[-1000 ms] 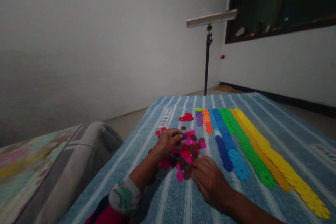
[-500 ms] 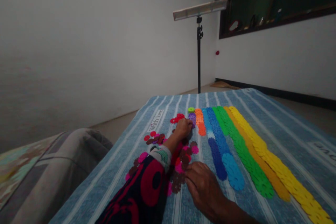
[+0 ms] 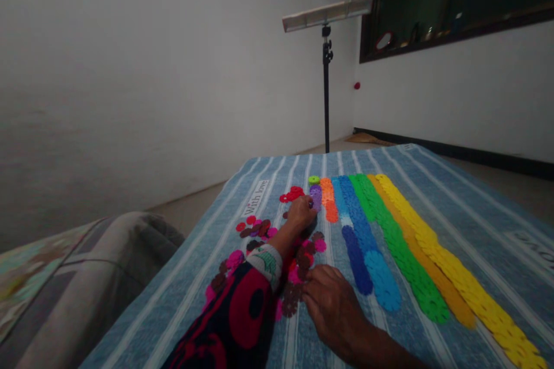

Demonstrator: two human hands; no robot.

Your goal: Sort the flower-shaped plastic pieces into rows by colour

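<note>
My left hand reaches forward over a blue striped cloth, fingers pinched beside the short purple row of discs; what the fingers hold is too small to make out. My right hand lies flat and open on the cloth at the near edge of a loose pile of pink, red and brown discs. A small red cluster lies just left of the purple row. Long rows run to the right: orange, blue, green and yellow.
A single lime disc sits at the far end of the purple row. More loose discs lie left of my arm. A folded grey blanket is at the left. A light bar on a black stand rises behind the cloth.
My left hand left the mixed pile and stretched forward to the purple row, then drew back slightly. The right hand stayed by the pile. The view shifted a little.
</note>
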